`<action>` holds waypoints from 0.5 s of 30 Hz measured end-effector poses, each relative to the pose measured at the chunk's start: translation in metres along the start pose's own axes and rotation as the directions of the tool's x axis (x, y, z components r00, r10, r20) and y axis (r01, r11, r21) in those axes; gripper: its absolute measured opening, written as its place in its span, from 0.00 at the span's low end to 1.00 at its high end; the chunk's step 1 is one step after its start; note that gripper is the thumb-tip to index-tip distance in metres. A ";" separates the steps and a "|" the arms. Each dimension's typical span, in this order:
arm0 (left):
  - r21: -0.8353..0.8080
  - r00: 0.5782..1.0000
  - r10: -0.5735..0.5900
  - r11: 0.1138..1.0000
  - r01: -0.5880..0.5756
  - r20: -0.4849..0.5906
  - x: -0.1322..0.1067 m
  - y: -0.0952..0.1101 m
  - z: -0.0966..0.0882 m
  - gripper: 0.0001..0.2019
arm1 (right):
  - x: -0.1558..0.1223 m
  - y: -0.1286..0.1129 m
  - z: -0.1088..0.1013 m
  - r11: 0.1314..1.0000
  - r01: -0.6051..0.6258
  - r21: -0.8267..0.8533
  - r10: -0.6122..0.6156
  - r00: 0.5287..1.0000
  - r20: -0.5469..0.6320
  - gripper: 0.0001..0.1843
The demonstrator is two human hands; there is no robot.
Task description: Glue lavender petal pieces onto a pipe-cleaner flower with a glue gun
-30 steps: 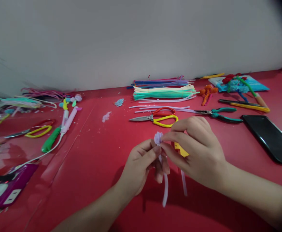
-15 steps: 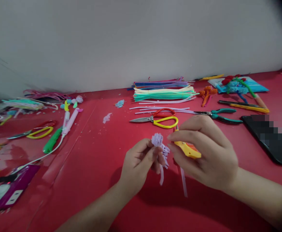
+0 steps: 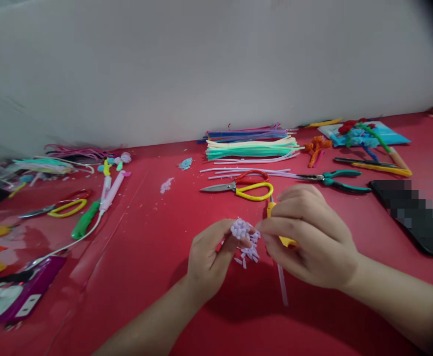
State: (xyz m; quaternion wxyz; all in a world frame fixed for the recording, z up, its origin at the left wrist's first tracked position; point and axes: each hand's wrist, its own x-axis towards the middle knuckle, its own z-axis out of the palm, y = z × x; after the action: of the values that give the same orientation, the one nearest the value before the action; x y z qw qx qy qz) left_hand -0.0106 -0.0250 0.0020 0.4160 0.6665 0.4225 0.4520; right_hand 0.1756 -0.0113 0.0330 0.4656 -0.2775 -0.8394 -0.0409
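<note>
My left hand (image 3: pixel 211 257) pinches a small lilac pipe-cleaner piece (image 3: pixel 243 238) with a coiled top and short frayed ends, low over the red table (image 3: pixel 146 277). My right hand (image 3: pixel 309 237) is closed just to its right, its fingertips touching the lilac piece. The right palm also holds a yellow-handled tool (image 3: pixel 285 241), mostly hidden by the fingers. A loose lilac pipe cleaner (image 3: pixel 282 284) lies on the table below the right hand.
Red-and-yellow scissors (image 3: pixel 242 187) and green pliers (image 3: pixel 331 178) lie behind my hands, before a stack of coloured pipe cleaners (image 3: pixel 251 146). A dark phone (image 3: pixel 416 212) is at right. Further scissors (image 3: pixel 59 207), a green tool (image 3: pixel 85 222) and packets sit at left.
The long lilac tail that hung below my left hand is gone from view; the piece now shows short frayed ends. My right hand drew back, then closed in on it again.
</note>
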 end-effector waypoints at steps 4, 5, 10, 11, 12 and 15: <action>-0.021 1.000 -0.001 1.000 0.001 0.002 0.000 0.003 0.001 0.11 | -0.002 0.001 -0.001 0.996 0.080 -0.035 -0.080 0.997 -0.002 0.09; -0.024 1.000 -0.001 1.000 0.001 -0.001 0.000 0.003 0.001 0.11 | -0.003 0.001 -0.001 0.993 0.107 -0.048 -0.107 0.994 -0.005 0.09; -0.014 1.000 -0.003 1.000 0.003 0.009 -0.002 -0.003 0.000 0.11 | -0.005 0.001 -0.002 0.962 0.257 -0.095 -0.255 0.967 0.024 0.09; -0.002 1.000 0.002 1.000 -0.002 0.030 -0.003 -0.004 0.000 0.11 | -0.004 0.001 -0.002 0.956 0.275 -0.100 -0.274 0.961 0.026 0.08; 0.011 0.999 0.012 1.000 -0.012 0.049 -0.003 -0.005 -0.001 0.11 | -0.004 0.000 -0.001 0.953 0.284 -0.105 -0.284 0.959 0.020 0.08; 0.045 0.996 0.041 0.998 -0.045 0.079 -0.004 -0.007 -0.001 0.12 | -0.002 -0.001 0.001 0.951 0.282 -0.125 -0.288 0.957 -0.027 0.06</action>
State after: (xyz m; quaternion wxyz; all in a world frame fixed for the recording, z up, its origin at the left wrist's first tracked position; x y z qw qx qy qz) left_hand -0.0133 -0.0263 -0.0049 0.4068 0.7021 0.4019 0.4243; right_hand 0.1756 -0.0126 0.0312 0.4561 -0.1799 -0.8560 -0.1641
